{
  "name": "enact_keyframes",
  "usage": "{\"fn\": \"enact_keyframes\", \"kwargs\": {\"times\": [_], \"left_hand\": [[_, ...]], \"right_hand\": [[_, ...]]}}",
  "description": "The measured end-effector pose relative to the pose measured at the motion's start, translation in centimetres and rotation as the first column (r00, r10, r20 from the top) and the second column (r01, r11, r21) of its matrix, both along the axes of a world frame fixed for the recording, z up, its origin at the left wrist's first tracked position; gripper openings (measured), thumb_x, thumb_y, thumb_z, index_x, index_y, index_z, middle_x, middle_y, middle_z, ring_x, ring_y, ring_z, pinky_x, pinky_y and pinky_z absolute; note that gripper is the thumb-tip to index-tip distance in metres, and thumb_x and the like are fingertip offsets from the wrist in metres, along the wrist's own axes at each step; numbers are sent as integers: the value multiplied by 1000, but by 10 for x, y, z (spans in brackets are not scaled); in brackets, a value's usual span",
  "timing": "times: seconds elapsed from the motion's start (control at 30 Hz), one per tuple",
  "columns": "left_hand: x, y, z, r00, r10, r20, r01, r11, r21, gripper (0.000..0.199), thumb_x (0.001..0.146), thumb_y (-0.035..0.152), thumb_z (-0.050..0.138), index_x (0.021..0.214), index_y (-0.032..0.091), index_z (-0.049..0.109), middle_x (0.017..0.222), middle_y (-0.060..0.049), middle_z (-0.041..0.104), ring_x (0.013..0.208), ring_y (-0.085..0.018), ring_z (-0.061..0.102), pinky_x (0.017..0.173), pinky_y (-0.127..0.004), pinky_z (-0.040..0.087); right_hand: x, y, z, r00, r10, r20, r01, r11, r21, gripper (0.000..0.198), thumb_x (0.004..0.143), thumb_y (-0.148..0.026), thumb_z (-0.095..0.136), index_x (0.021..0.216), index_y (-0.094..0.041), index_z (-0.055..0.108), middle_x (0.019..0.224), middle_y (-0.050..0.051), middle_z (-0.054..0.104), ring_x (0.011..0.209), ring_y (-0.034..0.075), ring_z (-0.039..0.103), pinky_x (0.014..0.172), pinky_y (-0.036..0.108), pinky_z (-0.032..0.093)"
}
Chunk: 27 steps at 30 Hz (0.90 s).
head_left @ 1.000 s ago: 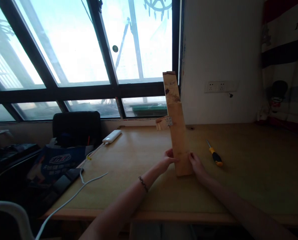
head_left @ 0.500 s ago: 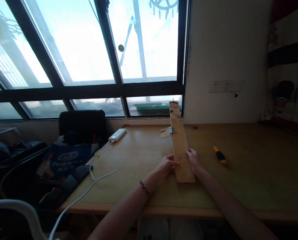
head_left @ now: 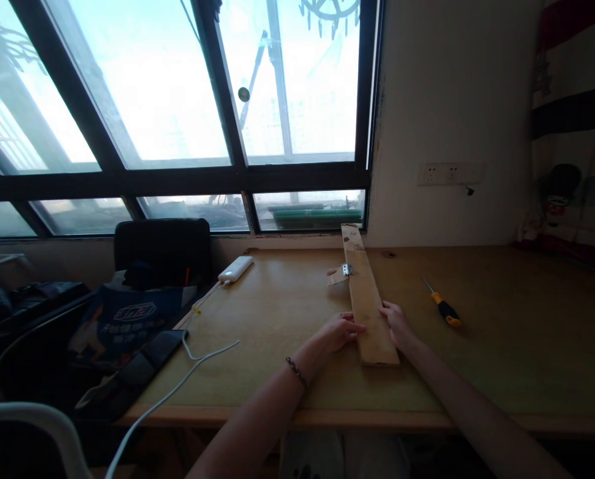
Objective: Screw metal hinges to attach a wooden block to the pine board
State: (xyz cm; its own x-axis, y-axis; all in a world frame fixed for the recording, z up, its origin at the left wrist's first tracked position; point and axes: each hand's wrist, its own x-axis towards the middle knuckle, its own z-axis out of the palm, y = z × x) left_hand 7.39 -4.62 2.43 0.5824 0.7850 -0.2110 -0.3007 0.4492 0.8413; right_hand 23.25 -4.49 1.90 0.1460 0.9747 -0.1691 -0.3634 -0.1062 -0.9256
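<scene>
A long wooden board (head_left: 370, 299) points away from me over the table. My left hand (head_left: 341, 331) grips its left edge, thumb on top, with a bracelet on the wrist. On the opposite edge my right hand (head_left: 396, 324) is closed around the wood, fingertips on the upper face. A small metal hinge (head_left: 347, 269) sits at the board's left edge, and a short torn-looking wood piece (head_left: 336, 277) sticks out leftward from it. The far end of the board is stained and rough. To the right lies a screwdriver (head_left: 446, 309) with a yellow and black handle.
The wooden table (head_left: 517, 359) runs below the window and wall. A white power bank (head_left: 235, 269) with a white cable (head_left: 170, 389) lies along its left side. A black chair (head_left: 162, 249) and a blue bag (head_left: 132, 319) stand left of the table.
The board's far end has dropped from in front of the window toward the table, so the board lies flatter. Both hands still hold its edges.
</scene>
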Motion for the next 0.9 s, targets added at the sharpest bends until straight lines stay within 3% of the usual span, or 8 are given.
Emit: {"fn": "enact_keyframes", "kwargs": {"times": [0.43, 0.67, 0.73, 0.83, 0.87, 0.9], "left_hand": [[4, 1, -5, 999, 3, -39, -3, 1000, 7, 36, 45, 4, 77, 79, 7, 67, 90, -14, 69, 92, -27, 64, 90, -37, 47], [11, 2, -14, 980, 145, -133, -128, 983, 128, 35, 51, 15, 77, 84, 7, 67, 94, -14, 68, 87, -25, 65, 83, -37, 50], [9, 5, -14, 924, 307, -229, -242, 932, 271, 32, 56, 18, 75, 85, 10, 67, 95, -13, 68, 88, -25, 64, 84, -38, 49], [5, 10, -11, 754, 591, -287, -394, 756, 523, 30, 59, 17, 72, 89, 15, 66, 94, -9, 68, 89, -24, 63, 85, -38, 47], [4, 11, -11, 727, 629, -276, -414, 722, 554, 30, 60, 17, 71, 89, 16, 66, 93, -9, 69, 89, -23, 63, 85, -38, 47], [3, 12, -10, 737, 624, -260, -415, 721, 555, 28, 61, 17, 71, 89, 16, 66, 92, -8, 69, 89, -23, 63, 85, -37, 47]], "right_hand": [[6, 5, -4, 991, 11, 131, -12, 1000, 8, 16, 61, -14, 55, 73, -15, 64, 65, 4, 69, 58, 20, 63, 55, 30, 51], [9, 6, -5, 996, 37, 81, -37, 999, -2, 23, 58, -13, 55, 78, -15, 66, 65, 4, 70, 55, 20, 63, 50, 28, 50], [8, 5, -5, 996, 30, 78, -29, 1000, -11, 25, 57, -12, 55, 78, -15, 67, 65, 4, 70, 55, 20, 63, 51, 29, 51], [9, 6, -5, 996, 25, 81, -23, 999, -28, 26, 57, -12, 54, 78, -15, 68, 63, 4, 69, 55, 20, 63, 52, 29, 50], [10, 7, -6, 996, 24, 90, -21, 999, -32, 25, 56, -12, 54, 77, -14, 68, 62, 4, 69, 54, 19, 62, 51, 28, 50], [11, 7, -6, 994, 22, 105, -19, 999, -33, 25, 56, -12, 54, 76, -14, 68, 62, 3, 69, 54, 19, 62, 50, 28, 49]]}}
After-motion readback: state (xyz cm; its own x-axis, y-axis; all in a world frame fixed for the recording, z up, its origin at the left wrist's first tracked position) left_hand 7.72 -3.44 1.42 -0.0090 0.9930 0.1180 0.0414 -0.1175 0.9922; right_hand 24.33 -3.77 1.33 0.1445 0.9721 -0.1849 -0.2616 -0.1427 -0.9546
